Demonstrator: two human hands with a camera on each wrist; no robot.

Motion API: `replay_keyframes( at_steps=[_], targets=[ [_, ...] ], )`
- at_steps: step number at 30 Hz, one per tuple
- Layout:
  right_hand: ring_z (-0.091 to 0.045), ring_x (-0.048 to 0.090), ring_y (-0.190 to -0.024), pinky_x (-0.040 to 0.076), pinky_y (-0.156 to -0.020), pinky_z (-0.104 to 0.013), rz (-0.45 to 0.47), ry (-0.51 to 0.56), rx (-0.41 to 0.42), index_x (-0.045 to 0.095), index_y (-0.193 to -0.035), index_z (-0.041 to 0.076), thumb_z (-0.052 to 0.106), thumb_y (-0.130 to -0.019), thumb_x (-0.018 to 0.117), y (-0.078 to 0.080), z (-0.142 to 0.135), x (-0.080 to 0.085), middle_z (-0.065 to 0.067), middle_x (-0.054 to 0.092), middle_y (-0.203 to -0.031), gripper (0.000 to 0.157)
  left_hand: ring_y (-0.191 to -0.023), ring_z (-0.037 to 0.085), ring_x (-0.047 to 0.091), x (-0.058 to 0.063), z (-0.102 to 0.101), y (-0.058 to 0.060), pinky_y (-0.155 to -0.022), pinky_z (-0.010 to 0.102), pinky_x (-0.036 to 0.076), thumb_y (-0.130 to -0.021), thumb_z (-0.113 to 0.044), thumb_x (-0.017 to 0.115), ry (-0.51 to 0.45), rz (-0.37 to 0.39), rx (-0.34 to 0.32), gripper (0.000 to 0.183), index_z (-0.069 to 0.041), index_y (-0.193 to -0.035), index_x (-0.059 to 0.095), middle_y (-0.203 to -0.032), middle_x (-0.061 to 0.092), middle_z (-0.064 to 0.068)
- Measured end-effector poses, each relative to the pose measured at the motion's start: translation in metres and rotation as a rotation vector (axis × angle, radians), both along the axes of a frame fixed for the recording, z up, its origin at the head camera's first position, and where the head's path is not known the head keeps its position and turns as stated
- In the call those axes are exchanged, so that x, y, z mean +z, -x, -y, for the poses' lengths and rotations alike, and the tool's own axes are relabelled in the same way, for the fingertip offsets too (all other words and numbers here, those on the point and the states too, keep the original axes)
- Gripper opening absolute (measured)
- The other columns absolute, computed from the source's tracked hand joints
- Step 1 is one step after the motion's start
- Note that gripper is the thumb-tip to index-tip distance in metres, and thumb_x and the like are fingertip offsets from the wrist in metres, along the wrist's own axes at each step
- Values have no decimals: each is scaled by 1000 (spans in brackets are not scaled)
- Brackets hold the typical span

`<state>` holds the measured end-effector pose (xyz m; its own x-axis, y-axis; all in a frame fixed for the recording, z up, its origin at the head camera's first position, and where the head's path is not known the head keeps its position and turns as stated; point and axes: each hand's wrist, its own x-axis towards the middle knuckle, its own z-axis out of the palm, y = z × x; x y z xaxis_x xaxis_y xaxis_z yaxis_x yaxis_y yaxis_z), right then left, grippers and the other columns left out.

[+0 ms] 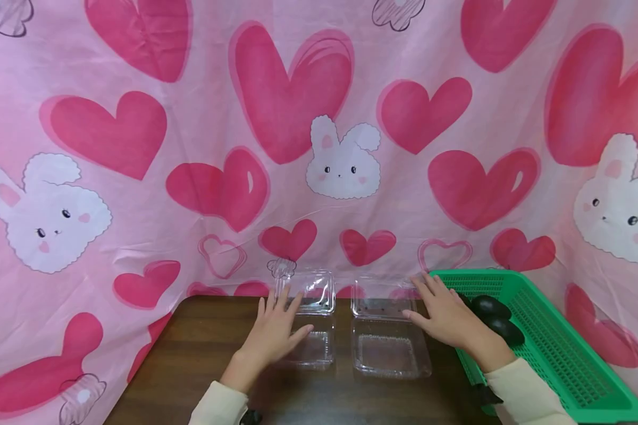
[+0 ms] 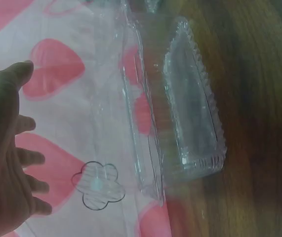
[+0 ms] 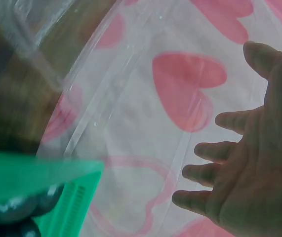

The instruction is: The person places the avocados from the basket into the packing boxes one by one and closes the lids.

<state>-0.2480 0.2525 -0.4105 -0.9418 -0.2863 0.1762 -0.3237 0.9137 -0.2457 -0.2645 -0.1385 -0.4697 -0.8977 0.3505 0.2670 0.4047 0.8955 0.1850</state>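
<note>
Two clear plastic clamshell boxes stand side by side on the table, both with their lids raised at the back. My left hand (image 1: 273, 332) is spread over the left box (image 1: 320, 348), fingers straight and holding nothing; part of that box is hidden behind it. Over on the other side, my right hand (image 1: 446, 314) hovers by the raised lid (image 1: 380, 298) of the right box (image 1: 390, 355), also with spread fingers and nothing in its grip. Whether either hand touches a lid in the head view cannot be told; both wrist views show the palms apart from the plastic.
A green perforated basket (image 1: 608, 407) stands at the right, partly behind the right forearm. Inside it lie several dark, glossy, rounded things (image 1: 491, 308). The brown wooden table (image 1: 191, 366) ends at a pink heart-and-rabbit cloth (image 1: 212, 118) hanging behind and at both sides.
</note>
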Motion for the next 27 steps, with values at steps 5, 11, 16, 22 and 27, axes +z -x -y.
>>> replay_keyframes(
  at_steps=[5, 11, 16, 22, 27],
  targets=[
    [-56, 31, -146, 33, -111, -76, 10, -28, 5, 33, -160, 5, 64, -95, 61, 2, -14, 4, -30, 29, -163, 93, -153, 55, 19, 1, 9, 0, -120, 74, 21, -94, -57, 64, -15, -14, 0, 80, -14, -158, 42, -166, 29, 23],
    [-56, 33, -144, 38, -107, -75, 21, -46, -1, 34, -158, 1, 63, -96, 60, 3, -34, 3, -32, 32, -160, 92, -151, 52, 29, -3, 18, 0, -119, 71, 27, -93, -51, 69, -35, -40, 9, 75, -11, -153, 49, -160, 39, 24],
    [-57, 36, -142, 41, -105, -74, 23, -30, -16, 36, -157, 0, 62, -95, 62, 5, -51, 3, -33, 34, -159, 91, -148, 50, 35, -8, 28, 1, -119, 69, 30, -93, -51, 70, -56, -25, 41, 74, -10, -151, 51, -157, 43, 24],
    [-58, 38, -138, 40, -103, -77, -11, -7, -35, 34, -157, -2, 57, -94, 67, 13, -76, -2, -35, 36, -156, 91, -140, 50, 45, -11, 36, 2, -117, 65, 37, -91, -44, 74, -69, -56, 68, 72, -4, -148, 53, -152, 48, 27],
    [-58, 40, -133, 41, -101, -78, -40, 41, -42, 34, -154, -5, 48, -95, 70, 21, -99, -9, -36, 40, -150, 88, -137, 47, 49, -16, 41, 2, -114, 63, 41, -89, -41, 78, -84, -40, 105, 79, -1, -151, 47, -152, 48, 26]
  ],
)
